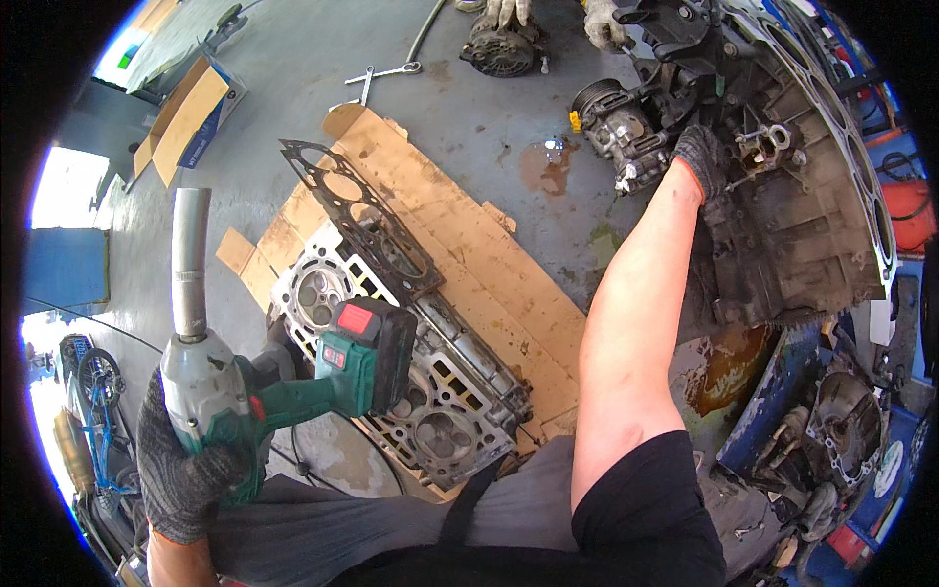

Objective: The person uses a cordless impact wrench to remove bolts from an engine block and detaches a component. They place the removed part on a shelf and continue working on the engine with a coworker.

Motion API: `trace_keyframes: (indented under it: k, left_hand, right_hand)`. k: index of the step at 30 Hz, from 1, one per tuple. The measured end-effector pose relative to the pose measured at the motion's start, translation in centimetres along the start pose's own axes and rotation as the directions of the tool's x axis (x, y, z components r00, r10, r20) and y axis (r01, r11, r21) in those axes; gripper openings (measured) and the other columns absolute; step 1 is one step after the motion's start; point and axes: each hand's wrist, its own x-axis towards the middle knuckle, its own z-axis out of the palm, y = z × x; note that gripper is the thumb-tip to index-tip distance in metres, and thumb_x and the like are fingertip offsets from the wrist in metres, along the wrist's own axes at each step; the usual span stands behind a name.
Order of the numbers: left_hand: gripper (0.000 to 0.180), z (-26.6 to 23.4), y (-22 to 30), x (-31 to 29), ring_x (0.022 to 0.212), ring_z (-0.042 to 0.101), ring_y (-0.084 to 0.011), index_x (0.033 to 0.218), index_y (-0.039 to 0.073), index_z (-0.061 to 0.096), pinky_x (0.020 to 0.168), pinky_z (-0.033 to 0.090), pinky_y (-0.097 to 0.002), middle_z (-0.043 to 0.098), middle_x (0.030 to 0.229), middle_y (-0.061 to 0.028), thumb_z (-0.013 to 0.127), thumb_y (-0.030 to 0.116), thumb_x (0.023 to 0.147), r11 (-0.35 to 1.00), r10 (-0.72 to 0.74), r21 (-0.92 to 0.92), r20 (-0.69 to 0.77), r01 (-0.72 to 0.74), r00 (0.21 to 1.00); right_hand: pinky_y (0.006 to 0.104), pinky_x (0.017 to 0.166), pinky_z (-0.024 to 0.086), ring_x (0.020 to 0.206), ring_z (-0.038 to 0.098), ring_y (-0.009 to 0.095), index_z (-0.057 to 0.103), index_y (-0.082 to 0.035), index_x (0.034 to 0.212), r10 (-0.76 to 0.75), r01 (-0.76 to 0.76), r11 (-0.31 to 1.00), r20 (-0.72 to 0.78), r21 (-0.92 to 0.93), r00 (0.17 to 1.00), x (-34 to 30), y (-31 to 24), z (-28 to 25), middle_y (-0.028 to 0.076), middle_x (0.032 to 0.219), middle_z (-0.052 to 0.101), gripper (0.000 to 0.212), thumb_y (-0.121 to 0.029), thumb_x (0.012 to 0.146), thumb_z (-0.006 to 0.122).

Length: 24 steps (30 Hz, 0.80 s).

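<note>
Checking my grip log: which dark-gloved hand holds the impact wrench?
The left hand grips the impact wrench around its body; the right hand is at the engine block instead.

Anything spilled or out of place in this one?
Yes: a brown puddle lies on the grey floor left of the engine block, and a larger brown wet patch shows below the block. Both look like spilled fluid, though their source isn't visible.

At two o'clock the right hand (701,159) has indistinct fingertips; at twelve, the edge crops a co-worker's gloved hand (510,11).
</note>
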Motion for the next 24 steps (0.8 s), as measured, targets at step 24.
trace_keyframes:
  k: [24]
  left_hand:
    - [0.057, -0.8, 0.1, 0.3, 0.102, 0.068, -0.0223, 0.127, -0.002, 0.054, 0.089, 0.055, -0.0376, 0.069, 0.110, -0.0123, 0.076, 0.015, 0.078, 0.977, 0.091, 0.183, 0.112, -0.111, 0.990]
  right_hand:
    - [0.0388, 0.097, 0.046, 0.111, 0.058, 0.019, 0.062, -0.006, 0.125, -0.126, 0.126, 0.982, 0.013, -0.141, 0.992, 0.1, 0.5, -0.4, 0.007, 0.119, 0.066, 0.040, -0.033, 0.099, 0.048]
